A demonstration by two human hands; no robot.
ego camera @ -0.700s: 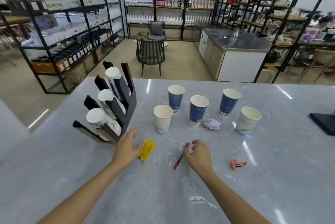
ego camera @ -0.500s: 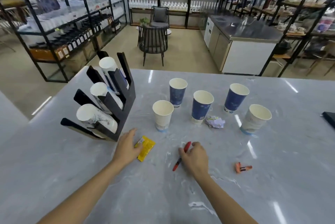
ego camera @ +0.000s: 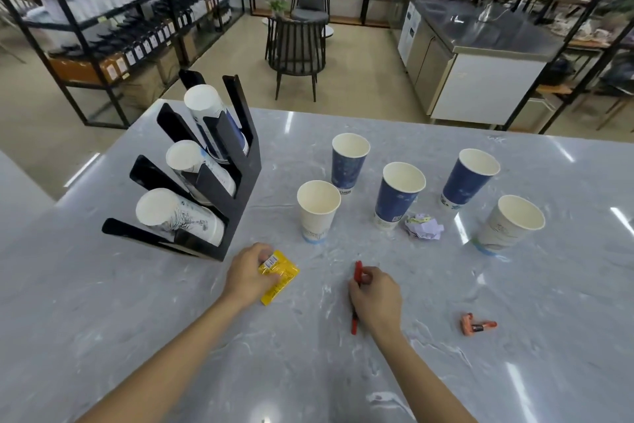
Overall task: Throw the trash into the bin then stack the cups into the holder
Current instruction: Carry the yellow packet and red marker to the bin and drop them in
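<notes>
My left hand (ego camera: pixel 248 273) presses on a yellow wrapper (ego camera: pixel 282 280) lying flat on the marble table (ego camera: pixel 137 337), fingers closing over its near edge. My right hand (ego camera: pixel 377 295) is closed around a red marker (ego camera: pixel 356 292) that still touches the table. A crumpled white paper ball (ego camera: pixel 424 226) lies between the cups. Several paper cups stand upright: a white cup (ego camera: pixel 317 210), blue cups (ego camera: pixel 348 162) (ego camera: pixel 398 194) (ego camera: pixel 468 179), and a white cup at right (ego camera: pixel 511 225). The black cup holder (ego camera: pixel 236 196) at left holds three slanted cup stacks. No bin is in view.
A small orange object (ego camera: pixel 475 325) lies on the table to the right of my right hand. Beyond the table's far edge are a dark chair (ego camera: pixel 296 45), a steel counter (ego camera: pixel 480 55) and shelving racks on both sides.
My left hand slid forward onto the yellow wrapper. My right hand closed around the red marker. The view tilted down and closer to the table.
</notes>
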